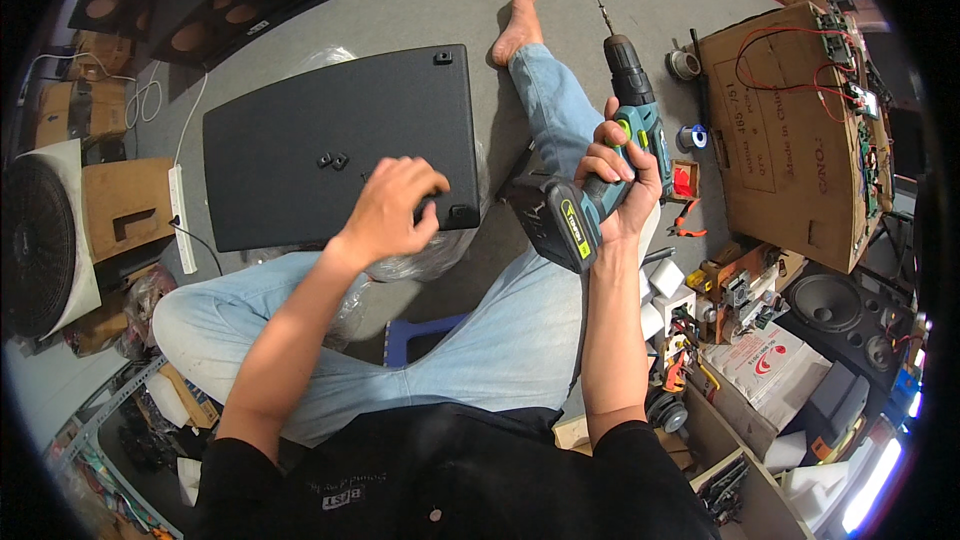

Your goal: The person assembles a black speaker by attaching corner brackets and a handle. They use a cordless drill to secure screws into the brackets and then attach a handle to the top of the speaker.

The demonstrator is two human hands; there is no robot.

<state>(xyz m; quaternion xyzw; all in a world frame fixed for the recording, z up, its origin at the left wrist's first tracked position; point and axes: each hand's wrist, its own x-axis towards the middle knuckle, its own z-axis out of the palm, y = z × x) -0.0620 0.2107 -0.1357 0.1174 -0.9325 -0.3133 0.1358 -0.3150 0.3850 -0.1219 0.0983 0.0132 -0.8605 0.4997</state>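
Observation:
My right hand point(622, 180) is wrapped round the handle of a teal and black cordless drill point(640, 120). The long bit points away from me, clear of any surface. My left hand point(398, 208) is over the near right part of a black, textured speaker cabinet point(300, 140) that lies flat on the floor. Its fingers are curled toward the thumb, with something dark between them that I cannot make out. Small black feet sit at the cabinet's far right corner point(443, 57) and near right corner point(461, 214). A few loose black pieces point(332, 160) rest on the panel.
Clear plastic wrap point(425, 258) sticks out under the cabinet. A blue stool point(400, 340) stands between my legs. To the right are orange-handled pliers point(687, 221), solder spools point(692, 137) and a large carton point(790, 130) with wires. More speaker cabinets point(245, 5) stand at far left.

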